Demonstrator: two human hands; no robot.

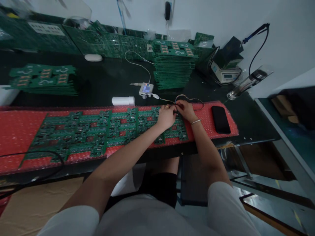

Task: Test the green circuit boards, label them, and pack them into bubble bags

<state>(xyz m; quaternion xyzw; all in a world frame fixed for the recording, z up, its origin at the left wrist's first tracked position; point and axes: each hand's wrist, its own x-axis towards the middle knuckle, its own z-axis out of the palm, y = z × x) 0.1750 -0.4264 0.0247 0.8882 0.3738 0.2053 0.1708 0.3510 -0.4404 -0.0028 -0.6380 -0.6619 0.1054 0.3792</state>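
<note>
So my left hand (166, 116) steadies the circuit board (147, 122) near the red mat's (14, 131) right end — right hand (185, 109) pinches the thin wire (189, 98) w/ fingertips, keeping it aimed.

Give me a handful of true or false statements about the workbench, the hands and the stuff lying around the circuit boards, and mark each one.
1. Both hands meet over the right end of the row of circuit boards. True: the left hand and the right hand touch there.
2. The black phone lies left of the hands. False: it lies to their right, on the red bubble wrap.
3. The small tester with a lit screen sits behind the boards. True.
4. The right wrist is bare. False: it wears a thin bracelet.
5. The white cylinder stands upright. False: it lies on its side.
</note>
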